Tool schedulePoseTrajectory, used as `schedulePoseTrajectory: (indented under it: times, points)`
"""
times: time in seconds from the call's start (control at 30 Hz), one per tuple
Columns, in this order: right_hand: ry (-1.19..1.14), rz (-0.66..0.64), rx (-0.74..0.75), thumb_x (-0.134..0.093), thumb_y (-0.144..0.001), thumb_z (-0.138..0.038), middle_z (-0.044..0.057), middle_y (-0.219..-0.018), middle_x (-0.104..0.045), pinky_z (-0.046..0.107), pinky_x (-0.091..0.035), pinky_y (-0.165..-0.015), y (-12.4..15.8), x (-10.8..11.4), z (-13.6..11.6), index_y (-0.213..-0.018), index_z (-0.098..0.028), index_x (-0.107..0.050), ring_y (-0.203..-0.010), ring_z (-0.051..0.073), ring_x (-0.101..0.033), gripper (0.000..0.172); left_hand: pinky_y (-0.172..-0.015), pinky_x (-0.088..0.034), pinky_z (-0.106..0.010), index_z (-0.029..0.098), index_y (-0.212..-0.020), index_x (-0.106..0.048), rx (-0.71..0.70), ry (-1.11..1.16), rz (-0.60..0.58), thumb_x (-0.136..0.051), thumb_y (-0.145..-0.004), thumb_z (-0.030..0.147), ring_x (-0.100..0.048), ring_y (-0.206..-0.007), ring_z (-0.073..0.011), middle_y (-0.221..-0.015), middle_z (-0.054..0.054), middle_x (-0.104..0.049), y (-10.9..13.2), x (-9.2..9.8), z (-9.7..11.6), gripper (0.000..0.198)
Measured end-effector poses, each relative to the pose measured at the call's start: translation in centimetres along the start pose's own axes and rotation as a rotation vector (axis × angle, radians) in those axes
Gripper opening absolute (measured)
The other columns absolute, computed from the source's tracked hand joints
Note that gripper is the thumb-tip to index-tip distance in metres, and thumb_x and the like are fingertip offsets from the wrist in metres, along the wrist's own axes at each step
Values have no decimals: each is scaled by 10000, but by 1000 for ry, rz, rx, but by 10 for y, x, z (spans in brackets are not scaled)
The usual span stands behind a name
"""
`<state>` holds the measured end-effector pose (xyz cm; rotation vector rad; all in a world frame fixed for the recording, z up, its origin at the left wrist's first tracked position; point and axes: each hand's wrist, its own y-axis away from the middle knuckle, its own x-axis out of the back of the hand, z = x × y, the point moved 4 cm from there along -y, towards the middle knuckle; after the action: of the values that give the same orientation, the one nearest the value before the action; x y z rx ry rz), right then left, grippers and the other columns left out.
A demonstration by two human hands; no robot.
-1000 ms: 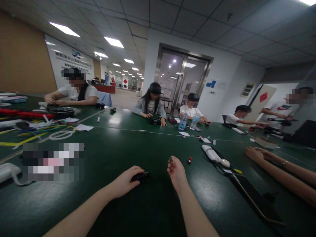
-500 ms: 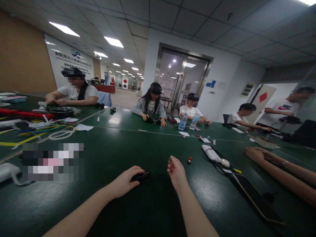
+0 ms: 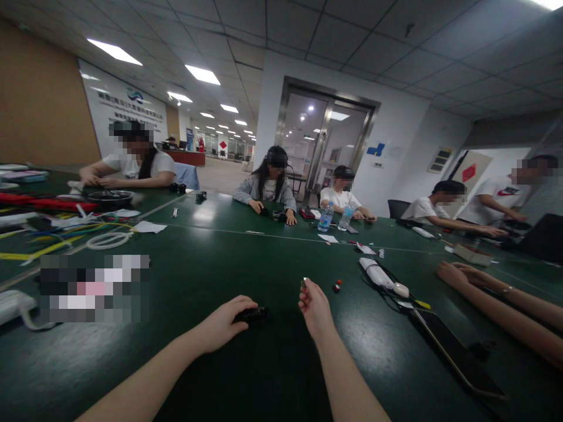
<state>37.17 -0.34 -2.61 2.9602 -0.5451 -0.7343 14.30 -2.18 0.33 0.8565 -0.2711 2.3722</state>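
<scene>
My left hand is wrapped round a short black cylindrical object that lies low over the green table; its far end sticks out past my fingers, and I cannot make out its kind. Raised slightly to the right of it, my right hand pinches a small shiny metallic piece between thumb and fingertips. Most of that piece is covered by the fingers. Just right of my right hand lies a small red and orange item on the table.
At the right are a white power strip, a black tablet-like panel and another person's forearms. Two water bottles stand farther back. Cables and a white coil lie at the left. Several people sit around the table.
Both my hands hold nearly still, with the same things in them. At the far right, a standing person has leaned lower and a seated person has reached farther forward.
</scene>
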Motion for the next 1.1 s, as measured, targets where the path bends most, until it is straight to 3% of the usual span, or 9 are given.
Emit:
schedulePoseTrajectory:
  times: [0.83,1.0,1.1]
  points:
    - [38,38,-42,-673,-610,-397,-16,-726,-553,172,-387,-458,1,1,1,-799,-202,-606,-560,65,-487,279,-981,-325,-330,286,-1136,-497,-21,-33,5,-498,-744,213,-448,-1099,-177,-1217,22,-455,-1,-1,-2,399]
    - [204,23,19,-625,-653,-425,-2,-754,-549,203,-393,-477,0,1,0,-866,-213,-591,-572,87,-482,302,-974,-334,-330,291,-1138,-495,-19,-28,4,-495,-751,214,-450,-1097,-170,-1217,22,-455,-1,-1,-1,394]
    - [442,-34,153,-579,-695,-423,17,-829,-568,247,-428,-560,7,-7,-7,-929,-217,-576,-667,125,-516,312,-966,-344,-338,294,-1150,-484,-5,-28,2,-492,-753,214,-449,-1099,-174,-1223,22,-453,0,-1,-1,405]
